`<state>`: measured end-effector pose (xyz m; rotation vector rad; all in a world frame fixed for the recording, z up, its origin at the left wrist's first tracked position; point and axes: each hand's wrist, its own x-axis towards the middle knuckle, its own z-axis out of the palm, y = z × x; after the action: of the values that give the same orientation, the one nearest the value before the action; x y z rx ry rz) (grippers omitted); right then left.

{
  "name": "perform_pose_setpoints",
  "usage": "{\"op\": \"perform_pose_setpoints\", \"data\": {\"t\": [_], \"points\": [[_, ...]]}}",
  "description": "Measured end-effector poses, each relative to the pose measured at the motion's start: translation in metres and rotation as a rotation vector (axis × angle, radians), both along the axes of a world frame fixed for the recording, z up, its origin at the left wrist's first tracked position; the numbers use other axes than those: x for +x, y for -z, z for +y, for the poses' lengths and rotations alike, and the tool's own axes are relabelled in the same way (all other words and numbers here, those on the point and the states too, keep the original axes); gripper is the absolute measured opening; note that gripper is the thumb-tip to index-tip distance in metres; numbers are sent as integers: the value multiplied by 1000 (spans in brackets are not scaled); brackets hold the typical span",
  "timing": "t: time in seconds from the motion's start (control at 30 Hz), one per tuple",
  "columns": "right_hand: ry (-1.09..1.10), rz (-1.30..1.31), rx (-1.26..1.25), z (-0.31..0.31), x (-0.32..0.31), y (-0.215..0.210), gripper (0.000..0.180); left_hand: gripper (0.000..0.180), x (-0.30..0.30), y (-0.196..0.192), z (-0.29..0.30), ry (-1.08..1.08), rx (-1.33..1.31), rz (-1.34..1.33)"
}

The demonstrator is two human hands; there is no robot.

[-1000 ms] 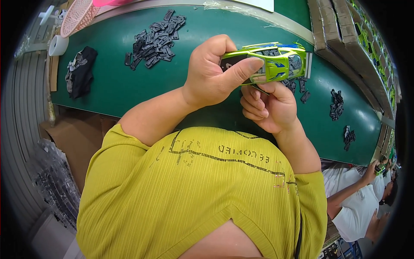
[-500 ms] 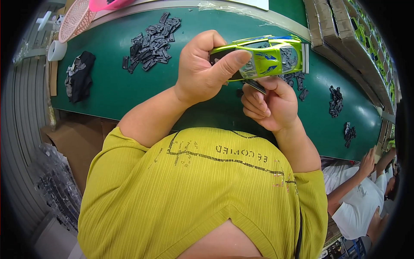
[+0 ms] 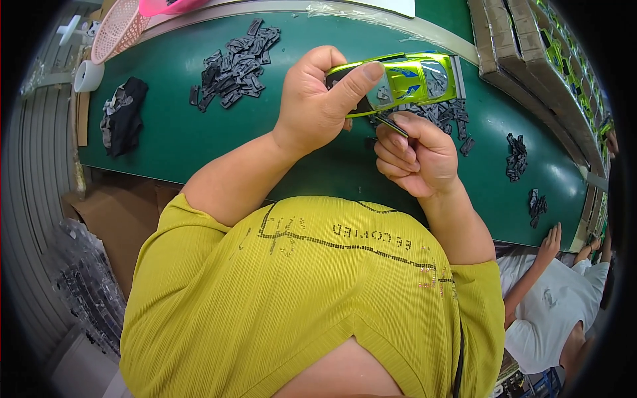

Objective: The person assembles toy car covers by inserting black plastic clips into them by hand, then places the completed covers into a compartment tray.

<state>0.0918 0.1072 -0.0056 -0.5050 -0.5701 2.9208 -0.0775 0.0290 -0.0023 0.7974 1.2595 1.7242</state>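
My left hand [image 3: 322, 96] is closed around the front end of a lime-green toy car [image 3: 406, 81] with blue markings, the thumb pressed along its top. Clear windows show on the car, and its other end points right. Just below the car's near side, my right hand [image 3: 419, 151] pinches a thin black plastic part [image 3: 393, 125] between thumb and fingers. The part's upper tip lies close to the car's edge; whether the two touch I cannot tell. Behind the car, a pile of similar black parts [image 3: 443, 114] is partly hidden.
On the green table [image 3: 172, 146] lie a large heap of black parts [image 3: 239, 66], two smaller heaps at right and a dark cloth [image 3: 124, 119]. Cardboard trays [image 3: 514, 60] with green toy cars stand far right. A person in white [image 3: 554, 298] works beside me; a pink basket [image 3: 118, 30] is far left.
The toy car has tilted and shifted slightly left, uncovering more of the pile behind it. My right hand stays nearly in place with the black part. The neighbouring person's arm has moved.
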Motion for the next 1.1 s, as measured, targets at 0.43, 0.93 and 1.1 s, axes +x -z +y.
{"op": "perform_pose_setpoints", "data": {"t": [0.43,0.93,1.1], "points": [[620,-216,1666,-6,2,-9,23,33,-5,-5,1,-5,-107,-213],[719,-108,2037,7,1,-16,18,62,-15,-11,-2,-135,286,1044],[684,-113,2085,9,2,-19,19,32,-16,-11,0,44,374,1111]]}}
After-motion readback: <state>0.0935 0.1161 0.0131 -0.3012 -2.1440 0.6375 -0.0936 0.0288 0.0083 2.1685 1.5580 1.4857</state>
